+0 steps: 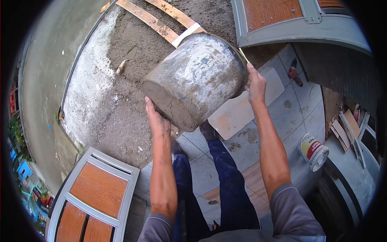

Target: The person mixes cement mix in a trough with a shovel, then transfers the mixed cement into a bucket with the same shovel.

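A bucket (197,72) smeared with dried cement is tipped on its side in front of me, its base toward the lower left and its mouth turned away, so the inside is hidden. My left hand (160,123) supports the bottom edge of the base, thumb on its face. Beside the rim, my right hand (256,82) is closed on the thin handle, part of which shows as a pale strip. Wet grey mortar (137,36) is spread beyond the bucket. On it lies a trowel (121,67) with a light handle, left of the bucket.
Two wooden strips (161,18) joined by a white crosspiece lie over the mortar. Gate panels with orange boards (100,185) stand at lower left and upper right. A pale slab (246,105), a red drill (296,74) and a paint pail (312,151) are on the tiled floor.
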`<state>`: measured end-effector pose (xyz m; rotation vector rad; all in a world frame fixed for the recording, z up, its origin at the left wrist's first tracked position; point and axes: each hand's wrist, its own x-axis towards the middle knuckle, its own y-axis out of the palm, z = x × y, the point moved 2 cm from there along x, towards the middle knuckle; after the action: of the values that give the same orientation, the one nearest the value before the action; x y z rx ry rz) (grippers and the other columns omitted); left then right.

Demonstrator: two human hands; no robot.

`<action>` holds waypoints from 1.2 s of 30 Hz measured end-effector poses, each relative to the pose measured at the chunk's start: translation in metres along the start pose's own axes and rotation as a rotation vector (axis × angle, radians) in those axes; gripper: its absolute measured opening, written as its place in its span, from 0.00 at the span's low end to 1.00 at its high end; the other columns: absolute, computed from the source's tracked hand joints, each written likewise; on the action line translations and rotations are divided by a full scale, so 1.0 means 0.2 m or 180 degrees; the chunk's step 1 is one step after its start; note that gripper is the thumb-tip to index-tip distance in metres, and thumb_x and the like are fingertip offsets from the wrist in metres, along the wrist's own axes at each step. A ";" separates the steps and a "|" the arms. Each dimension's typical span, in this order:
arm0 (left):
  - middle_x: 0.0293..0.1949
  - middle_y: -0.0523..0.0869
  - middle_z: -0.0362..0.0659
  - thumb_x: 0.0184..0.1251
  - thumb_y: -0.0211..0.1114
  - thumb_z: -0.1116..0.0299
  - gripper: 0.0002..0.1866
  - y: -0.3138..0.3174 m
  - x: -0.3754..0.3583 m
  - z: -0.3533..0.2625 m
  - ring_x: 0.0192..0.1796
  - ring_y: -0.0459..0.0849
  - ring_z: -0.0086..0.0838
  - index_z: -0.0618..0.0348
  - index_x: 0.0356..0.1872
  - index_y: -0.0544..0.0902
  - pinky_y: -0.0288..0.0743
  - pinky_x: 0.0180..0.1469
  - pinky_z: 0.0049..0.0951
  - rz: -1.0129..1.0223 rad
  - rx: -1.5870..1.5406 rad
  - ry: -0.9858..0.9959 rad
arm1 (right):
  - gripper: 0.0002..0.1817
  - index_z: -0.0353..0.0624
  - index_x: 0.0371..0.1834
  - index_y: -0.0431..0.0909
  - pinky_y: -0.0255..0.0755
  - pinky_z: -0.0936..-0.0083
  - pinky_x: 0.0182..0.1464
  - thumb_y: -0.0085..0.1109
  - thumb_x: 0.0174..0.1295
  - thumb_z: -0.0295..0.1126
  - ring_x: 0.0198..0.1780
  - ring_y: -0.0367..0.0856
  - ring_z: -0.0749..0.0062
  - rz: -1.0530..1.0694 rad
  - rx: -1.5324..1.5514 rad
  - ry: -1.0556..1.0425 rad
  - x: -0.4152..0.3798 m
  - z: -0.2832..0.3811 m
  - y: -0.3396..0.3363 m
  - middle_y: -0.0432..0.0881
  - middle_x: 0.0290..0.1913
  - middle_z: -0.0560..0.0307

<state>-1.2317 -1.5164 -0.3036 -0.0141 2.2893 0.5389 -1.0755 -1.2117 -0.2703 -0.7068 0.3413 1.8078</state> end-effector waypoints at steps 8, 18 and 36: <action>0.60 0.72 0.55 0.74 0.59 0.52 0.33 0.23 -0.16 -0.53 0.58 0.77 0.37 0.66 0.67 0.61 0.72 0.62 0.37 -0.0135 0.1563 0.0861 | 0.27 0.59 0.17 0.57 0.47 0.82 0.16 0.60 0.64 0.57 0.15 0.51 0.85 0.0032 0.0881 0.0653 -0.11 -0.39 0.14 0.50 0.16 0.74; 0.67 0.66 0.60 0.71 0.61 0.48 0.41 0.18 -0.37 -0.72 0.68 0.68 0.42 0.71 0.71 0.58 0.61 0.70 0.38 -0.0573 0.2725 0.1386 | 0.31 0.59 0.13 0.52 0.46 0.81 0.14 0.56 0.66 0.58 0.12 0.49 0.84 0.0110 0.0874 0.0985 -0.31 -0.59 0.32 0.51 0.13 0.73; 0.68 0.67 0.67 0.74 0.56 0.48 0.38 -0.69 -0.01 -0.70 0.69 0.70 0.45 0.75 0.69 0.64 0.64 0.69 0.40 -0.1815 0.4717 0.2684 | 0.28 0.44 0.22 0.74 0.59 0.76 0.16 0.53 0.69 0.57 0.14 0.63 0.80 0.1200 0.0344 0.1128 -0.22 -1.67 1.21 0.64 0.16 0.67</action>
<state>-1.3037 -1.6957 -0.2670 -0.1796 2.6839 -1.7522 -1.1917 -1.5132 -0.5309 -0.9341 0.8487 1.9925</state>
